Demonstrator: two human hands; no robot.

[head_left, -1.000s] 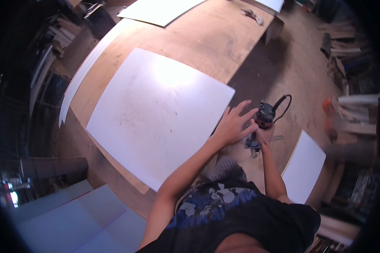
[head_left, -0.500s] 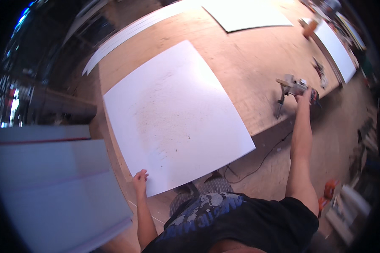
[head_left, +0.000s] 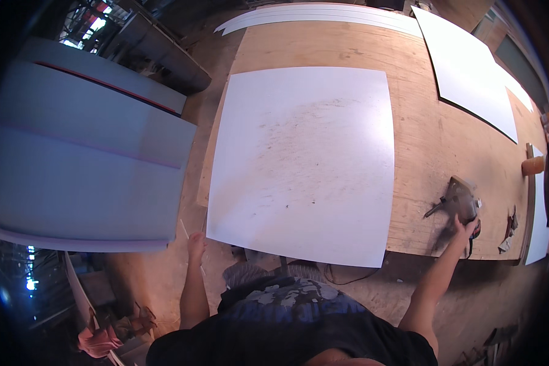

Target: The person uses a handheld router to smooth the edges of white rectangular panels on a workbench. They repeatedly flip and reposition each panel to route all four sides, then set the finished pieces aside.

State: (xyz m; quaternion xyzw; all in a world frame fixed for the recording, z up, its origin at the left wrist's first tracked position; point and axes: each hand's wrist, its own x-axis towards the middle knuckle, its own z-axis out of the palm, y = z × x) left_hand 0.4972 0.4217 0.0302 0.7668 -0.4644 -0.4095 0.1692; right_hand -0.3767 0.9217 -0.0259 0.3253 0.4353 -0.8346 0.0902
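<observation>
Gripping power tool (head_left: 463, 203), speckled panel (head_left: 305, 161) (flat) nearby

- A row of blue block capitals (head_left: 316, 312) runs across the chest of the person's black short-sleeved cloth T-shirt (head_left: 268, 337), just off the near edge of the light-brown, plywood-topped table (head_left: 412, 183); part of the row can be read, while its ends are lost in the dark fabric.
- A patchy pale-grey printed graphic (head_left: 299, 294) adjoins the capitals, on the side toward the table's near edge.
- Any marking on the dark grey handheld power tool (head_left: 462, 203), close to the table's near right corner, is too blurred to read.
- Any label on the orange-brown cylindrical container (head_left: 532, 165), by the table's right edge, is too small to read.
</observation>
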